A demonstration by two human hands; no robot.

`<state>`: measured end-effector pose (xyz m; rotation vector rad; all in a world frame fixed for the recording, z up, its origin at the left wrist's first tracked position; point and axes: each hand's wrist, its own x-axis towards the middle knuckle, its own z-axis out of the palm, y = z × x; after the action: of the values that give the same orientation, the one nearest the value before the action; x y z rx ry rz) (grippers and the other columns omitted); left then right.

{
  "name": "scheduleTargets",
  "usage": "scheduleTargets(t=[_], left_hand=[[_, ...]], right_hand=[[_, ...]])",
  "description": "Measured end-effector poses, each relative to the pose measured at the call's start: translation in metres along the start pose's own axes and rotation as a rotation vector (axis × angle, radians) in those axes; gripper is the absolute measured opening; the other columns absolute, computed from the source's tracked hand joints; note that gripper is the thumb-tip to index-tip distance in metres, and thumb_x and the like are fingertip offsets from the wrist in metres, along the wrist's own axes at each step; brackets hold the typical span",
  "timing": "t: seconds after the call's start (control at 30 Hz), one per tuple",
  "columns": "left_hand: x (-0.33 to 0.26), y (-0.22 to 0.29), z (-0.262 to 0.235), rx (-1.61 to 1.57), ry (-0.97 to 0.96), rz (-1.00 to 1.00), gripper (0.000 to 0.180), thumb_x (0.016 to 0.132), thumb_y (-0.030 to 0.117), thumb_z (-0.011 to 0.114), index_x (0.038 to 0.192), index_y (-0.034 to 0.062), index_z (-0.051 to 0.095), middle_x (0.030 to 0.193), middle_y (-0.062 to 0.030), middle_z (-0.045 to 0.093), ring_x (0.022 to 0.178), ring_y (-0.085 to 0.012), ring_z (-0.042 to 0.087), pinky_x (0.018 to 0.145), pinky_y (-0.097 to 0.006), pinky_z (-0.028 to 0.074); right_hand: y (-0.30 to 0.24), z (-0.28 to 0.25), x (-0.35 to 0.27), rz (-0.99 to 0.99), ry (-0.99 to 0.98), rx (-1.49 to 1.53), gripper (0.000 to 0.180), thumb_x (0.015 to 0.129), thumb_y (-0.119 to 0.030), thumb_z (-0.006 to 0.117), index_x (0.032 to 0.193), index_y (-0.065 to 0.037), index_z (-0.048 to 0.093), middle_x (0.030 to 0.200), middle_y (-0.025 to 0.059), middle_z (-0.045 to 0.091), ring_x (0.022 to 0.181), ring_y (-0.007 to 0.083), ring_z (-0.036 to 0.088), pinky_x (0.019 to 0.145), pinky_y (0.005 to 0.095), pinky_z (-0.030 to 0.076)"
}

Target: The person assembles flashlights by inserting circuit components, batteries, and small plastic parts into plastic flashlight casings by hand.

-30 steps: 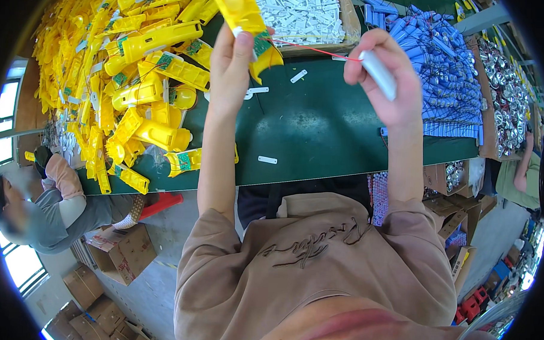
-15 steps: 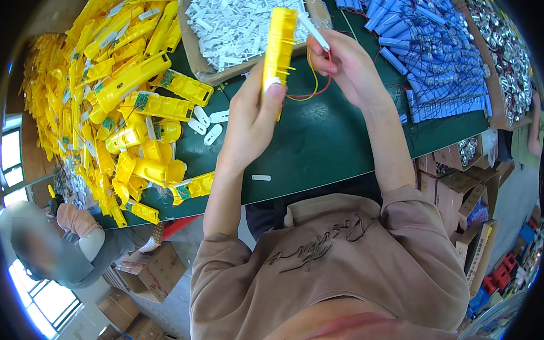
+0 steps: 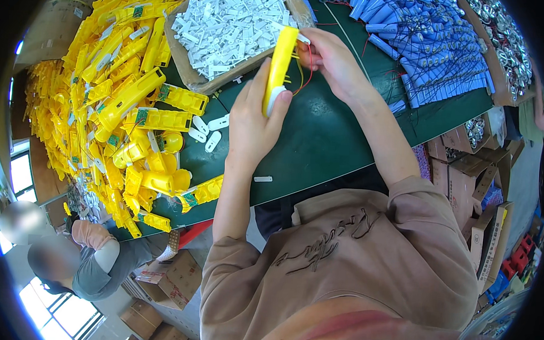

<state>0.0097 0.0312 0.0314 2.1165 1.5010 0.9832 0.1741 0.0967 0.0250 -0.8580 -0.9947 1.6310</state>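
Note:
My left hand [image 3: 256, 118] is closed around a yellow plastic housing [image 3: 282, 59], held upright over the table. Beneath its thumb, a white plastic piece [image 3: 275, 98] sits at the housing's lower end. My right hand [image 3: 338, 67] pinches a small white strip [image 3: 302, 38] beside the upper end of the housing. Red and yellow wires [image 3: 309, 75] loop between the fingers of that hand and the housing. The strip's far end is partly hidden behind the housing. On the green table [image 3: 312, 132], several white oval plates [image 3: 212, 141] lie left of my left hand.
Yellow housings with green circuit boards [image 3: 148, 118] pile up at the left. A cardboard box [image 3: 194, 77] of white plates stands at the back. Blue cylindrical cells with wires [image 3: 431, 67] fill the back right, beside shiny metal parts [image 3: 504, 43]. A co-worker [image 3: 95, 260] sits at lower left.
The housing has turned, so its smooth side shows more, and its top leans right. My right hand has brought the white strip down and left, close against the housing's upper end.

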Motion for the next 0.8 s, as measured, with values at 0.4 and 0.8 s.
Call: scheduleTargets(t=[0.4, 0.8], left_hand=[[-0.01, -0.01, -0.005, -1.329, -0.379, -0.432, 0.054, 0.094, 0.048, 0.038, 0.117, 0.0005, 0.05, 0.088, -0.0116, 0.06, 0.072, -0.0146, 0.059, 0.063, -0.026, 0.048], [-0.004, -0.014, -0.002, -1.361, -0.253, -0.59, 0.055, 0.095, 0.051, 0.033, 0.117, 0.0041, 0.049, 0.083, -0.0111, 0.06, 0.066, -0.016, 0.059, 0.059, -0.028, 0.049]], right_hand=[[0.013, -0.012, 0.007, -0.459, -0.003, -0.415, 0.027, 0.091, -0.022, 0.048, 0.101, -0.002, 0.062, 0.085, 0.0091, 0.062, 0.077, 0.0154, 0.058, 0.072, 0.0272, 0.045], [0.033, -0.001, 0.008, -0.473, -0.128, -0.515, 0.019, 0.09, -0.013, 0.053, 0.103, -0.001, 0.058, 0.09, 0.0103, 0.064, 0.077, 0.0184, 0.062, 0.069, 0.0307, 0.048]])
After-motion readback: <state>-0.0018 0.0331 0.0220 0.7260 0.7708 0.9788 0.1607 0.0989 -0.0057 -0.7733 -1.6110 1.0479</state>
